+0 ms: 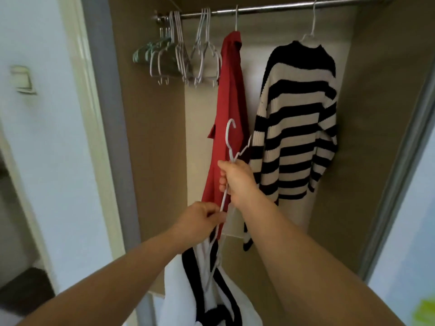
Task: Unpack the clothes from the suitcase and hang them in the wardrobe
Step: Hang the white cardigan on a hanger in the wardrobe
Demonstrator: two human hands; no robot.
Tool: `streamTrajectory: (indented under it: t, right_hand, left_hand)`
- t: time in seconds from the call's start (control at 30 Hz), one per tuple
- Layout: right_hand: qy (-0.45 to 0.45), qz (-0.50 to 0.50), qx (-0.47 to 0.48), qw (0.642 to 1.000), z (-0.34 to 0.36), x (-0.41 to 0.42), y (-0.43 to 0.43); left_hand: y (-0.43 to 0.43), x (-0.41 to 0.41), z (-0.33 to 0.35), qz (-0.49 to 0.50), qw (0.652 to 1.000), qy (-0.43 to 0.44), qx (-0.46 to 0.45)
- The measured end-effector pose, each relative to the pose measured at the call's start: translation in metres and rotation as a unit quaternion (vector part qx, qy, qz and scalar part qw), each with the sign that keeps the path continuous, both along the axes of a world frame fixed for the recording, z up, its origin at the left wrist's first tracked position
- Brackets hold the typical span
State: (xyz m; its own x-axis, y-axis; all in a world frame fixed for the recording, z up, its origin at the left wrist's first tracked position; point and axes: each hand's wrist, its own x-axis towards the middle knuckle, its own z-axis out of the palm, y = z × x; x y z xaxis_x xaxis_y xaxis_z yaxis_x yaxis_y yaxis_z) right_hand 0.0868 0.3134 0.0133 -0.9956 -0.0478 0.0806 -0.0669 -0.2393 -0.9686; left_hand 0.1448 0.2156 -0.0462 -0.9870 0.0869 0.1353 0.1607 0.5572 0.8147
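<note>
My right hand (236, 180) grips a white wire hanger (229, 137) just below its hook, in front of the open wardrobe. My left hand (202, 218) pinches the collar of a white garment with black trim (207, 285), which hangs down from the hanger's lower arm. Behind my hands a red garment (229, 109) and a black-and-cream striped sweater (296, 118) hang on white hangers from the metal rail (282, 8). The suitcase is out of view.
Several bare white and green hangers (183, 55) bunch at the rail's left end. The wardrobe's brown side panels close in left and right, with a grey frame (103, 90) at the left. A wall switch (22, 78) sits on the pale wall.
</note>
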Motion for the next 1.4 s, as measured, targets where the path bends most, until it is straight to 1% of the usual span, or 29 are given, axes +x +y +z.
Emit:
streamTrajectory:
  t: [0.07, 0.13, 0.17, 0.23, 0.27, 0.3, 0.33, 0.4, 0.5, 0.6, 0.7, 0.77, 0.83, 0.87, 0.93, 1.03, 1.07, 1.13, 1.2, 1.23, 1.27, 1.3, 1.33, 1.37, 1.4]
  right_hand:
    - [-0.015, -0.005, 0.037, 0.999, -0.016, 0.01, -0.003]
    - [0.0, -0.006, 0.099, 0.995, -0.035, 0.018, -0.007]
    - [0.023, -0.009, 0.146, 0.989, -0.045, 0.022, -0.008]
    - [0.09, -0.036, 0.248, 0.964, -0.064, 0.027, -0.012]
    - [0.118, -0.047, 0.274, 0.953, -0.072, 0.03, -0.014]
    - [0.135, -0.042, 0.279, 0.95, -0.078, 0.033, -0.015]
    - [0.146, -0.017, 0.261, 0.954, -0.084, 0.038, -0.019]
    - [0.156, 0.058, 0.193, 0.967, -0.09, 0.046, -0.02]
    - [0.152, 0.149, 0.123, 0.969, -0.092, 0.057, -0.022]
    - [0.105, 0.23, 0.036, 0.967, -0.095, 0.061, -0.028]
    - [0.042, 0.297, -0.026, 0.953, -0.095, 0.06, -0.032]
    - [0.012, 0.332, -0.103, 0.937, -0.092, 0.057, -0.03]
    - [0.007, 0.351, -0.182, 0.918, -0.087, 0.055, -0.026]
    - [0.011, 0.358, -0.2, 0.912, -0.082, 0.054, -0.025]
    - [0.024, 0.368, -0.181, 0.912, -0.071, 0.053, -0.03]
    - [-0.005, 0.353, -0.08, 0.932, -0.061, 0.055, -0.054]
    - [-0.02, 0.347, -0.068, 0.935, -0.059, 0.055, -0.062]
    - [-0.018, 0.378, -0.081, 0.922, -0.058, 0.052, -0.075]
    - [-0.011, 0.393, -0.042, 0.919, -0.053, 0.052, -0.081]
    - [-0.016, 0.396, -0.012, 0.918, -0.049, 0.053, -0.08]
    - [-0.026, 0.388, 0.01, 0.921, -0.044, 0.05, -0.078]
    - [-0.03, 0.375, 0.023, 0.926, -0.039, 0.048, -0.073]
    - [-0.026, 0.356, 0.033, 0.934, -0.032, 0.044, -0.069]
    - [-0.019, 0.341, 0.053, 0.938, -0.025, 0.044, -0.063]
    - [-0.006, 0.336, 0.082, 0.938, -0.018, 0.042, -0.057]
  left_hand:
    - [-0.024, 0.015, -0.014, -0.016, 0.997, -0.078, 0.001]
    - [-0.058, 0.029, -0.026, -0.025, 0.98, -0.182, -0.074]
    - [-0.072, 0.035, -0.033, -0.034, 0.968, -0.219, -0.115]
    - [-0.094, 0.043, -0.043, -0.029, 0.96, -0.236, -0.151]
    - [-0.102, 0.046, -0.046, -0.008, 0.964, -0.225, -0.144]
    - [-0.107, 0.047, -0.045, 0.016, 0.97, -0.207, -0.128]
    - [-0.115, 0.048, -0.045, 0.04, 0.976, -0.184, -0.108]
    - [-0.124, 0.045, -0.041, 0.062, 0.987, -0.138, -0.046]
    - [-0.137, 0.044, -0.031, 0.06, 0.99, -0.114, 0.051]
    - [-0.146, 0.041, -0.022, 0.055, 0.99, -0.097, 0.083]
    - [-0.156, 0.042, -0.013, 0.036, 0.988, -0.086, 0.12]
    - [-0.166, 0.043, -0.005, 0.033, 0.986, -0.076, 0.147]
    - [-0.179, 0.041, 0.005, 0.061, 0.98, -0.056, 0.181]
    - [-0.186, 0.039, 0.01, 0.082, 0.976, -0.045, 0.195]
    - [-0.192, 0.033, 0.018, 0.091, 0.972, -0.036, 0.213]
    - [-0.189, 0.026, 0.029, 0.027, 0.965, -0.019, 0.26]
    - [-0.188, 0.024, 0.032, 0.001, 0.957, -0.015, 0.289]
    - [-0.187, 0.023, 0.038, -0.046, 0.935, -0.008, 0.353]
    - [-0.191, 0.024, 0.043, -0.082, 0.913, 0.001, 0.399]
    - [-0.193, 0.024, 0.044, -0.093, 0.909, 0.002, 0.406]
    - [-0.195, 0.025, 0.044, -0.093, 0.916, 0.0, 0.39]
    - [-0.195, 0.027, 0.043, -0.08, 0.933, -0.004, 0.35]
    - [-0.196, 0.028, 0.04, -0.059, 0.958, -0.007, 0.281]
    - [-0.195, 0.029, 0.034, -0.034, 0.981, -0.013, 0.19]
    - [-0.194, 0.029, 0.028, -0.012, 0.995, -0.017, 0.098]
